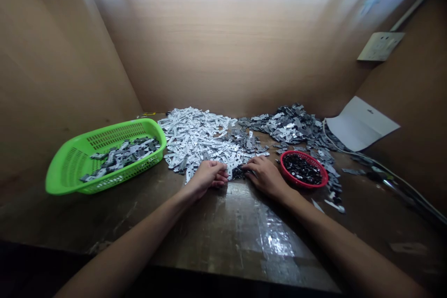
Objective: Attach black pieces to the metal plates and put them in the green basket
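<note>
My left hand [208,177] is closed at the front of the bright pile, thumb and fingers pinching a small flat silver metal piece [229,171] with a hole in it. Just to its right lies a little heap of small black parts [238,172]. Over that heap's right side reaches my right hand [264,176], its fingers bent down and close together at the black parts; whatever is between the fingertips is too small to make out. Behind both hands spreads a pile of flat silver metal pieces [195,137]. A red round basket [325,178] full of small black parts stands beside my right hand.
On the left stands a green plastic basket [57,181] partly filled with grey and silver pieces. A darker heap of grey metal plates [293,123] lies at the back right. Near the right wall are a white card [359,125], a cable [394,174] and a wall socket [380,46].
</note>
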`<state>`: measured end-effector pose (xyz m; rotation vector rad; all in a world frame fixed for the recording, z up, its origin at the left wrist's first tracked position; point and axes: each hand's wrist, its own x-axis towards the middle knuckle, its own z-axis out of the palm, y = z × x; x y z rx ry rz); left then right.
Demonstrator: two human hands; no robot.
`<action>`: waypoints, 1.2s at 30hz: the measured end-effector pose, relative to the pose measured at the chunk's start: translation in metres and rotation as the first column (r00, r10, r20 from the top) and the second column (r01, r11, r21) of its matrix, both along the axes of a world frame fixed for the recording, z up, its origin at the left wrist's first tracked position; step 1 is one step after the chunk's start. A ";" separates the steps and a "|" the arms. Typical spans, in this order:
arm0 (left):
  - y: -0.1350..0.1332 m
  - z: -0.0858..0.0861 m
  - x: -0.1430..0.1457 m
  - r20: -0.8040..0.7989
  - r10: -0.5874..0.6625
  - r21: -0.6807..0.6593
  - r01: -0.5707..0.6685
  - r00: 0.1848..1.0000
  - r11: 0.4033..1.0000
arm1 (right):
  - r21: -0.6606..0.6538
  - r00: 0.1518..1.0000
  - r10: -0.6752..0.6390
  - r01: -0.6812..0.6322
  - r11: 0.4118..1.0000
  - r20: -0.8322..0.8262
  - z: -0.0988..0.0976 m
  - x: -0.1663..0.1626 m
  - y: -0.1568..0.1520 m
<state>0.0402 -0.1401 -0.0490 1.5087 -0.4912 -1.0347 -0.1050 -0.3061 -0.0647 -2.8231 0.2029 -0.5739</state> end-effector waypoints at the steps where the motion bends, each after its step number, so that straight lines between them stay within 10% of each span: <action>1: 0.000 0.000 0.000 -0.001 -0.001 0.001 0.001 1.000 1.000 | -0.034 1.000 -0.018 0.017 0.999 -0.009 -0.001 0.002 0.000; 8: -0.001 0.000 -0.002 0.010 -0.007 0.031 0.007 1.000 1.000 | -0.039 0.996 -0.093 0.093 0.995 0.002 0.001 0.003 -0.006; 19: 0.001 -0.001 -0.006 0.002 -0.094 0.080 0.093 0.996 0.992 | 0.584 0.981 -0.131 0.022 0.811 0.145 0.020 -0.007 -0.009; 36: 0.003 -0.003 -0.014 -0.016 -0.212 0.062 0.212 0.977 0.975 | 0.284 0.987 0.070 -0.108 0.953 0.142 0.020 0.001 0.027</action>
